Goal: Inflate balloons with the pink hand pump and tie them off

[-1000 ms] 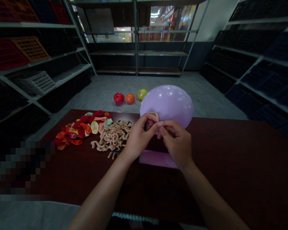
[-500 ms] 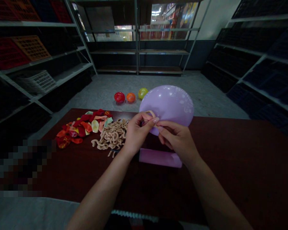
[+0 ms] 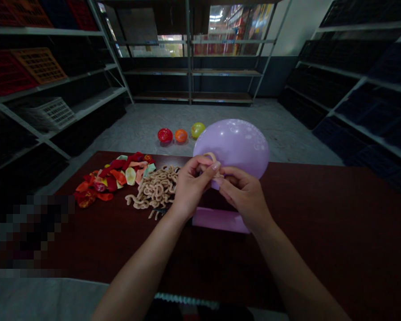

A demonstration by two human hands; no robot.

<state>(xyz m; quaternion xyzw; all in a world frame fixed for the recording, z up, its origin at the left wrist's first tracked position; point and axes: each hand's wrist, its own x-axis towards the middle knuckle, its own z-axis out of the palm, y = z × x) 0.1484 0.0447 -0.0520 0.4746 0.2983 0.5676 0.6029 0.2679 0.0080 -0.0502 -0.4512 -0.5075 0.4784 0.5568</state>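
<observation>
An inflated lilac balloon point(image 3: 235, 140) with a pale print stands just beyond my hands, its knot end hidden by my fingers. A beige cord point(image 3: 211, 156) loops up over the fingers of my left hand point(image 3: 192, 183), which is closed in a pinch on it. My right hand point(image 3: 243, 189) is pinched at the same spot, fingertips on the cord close to the balloon; exactly what lies between them is partly hidden. Below the hands, a pink-purple cylinder point(image 3: 220, 220) lies on the table. Left of my left hand is a heap of similar beige cords point(image 3: 157, 187).
Uninflated coloured balloons point(image 3: 112, 174) lie at the left of the dark red-brown table point(image 3: 321, 232). On the floor beyond are a red balloon point(image 3: 165, 135), an orange balloon point(image 3: 181, 136) and a yellow-green balloon point(image 3: 198, 130). Shelving point(image 3: 190, 71) with crates point(image 3: 40, 66) surrounds the area.
My right fingertips have shifted slightly at the cord, bunching closer beside the left thumb. The balloon stays in nearly the same place; the view has turned a little.
</observation>
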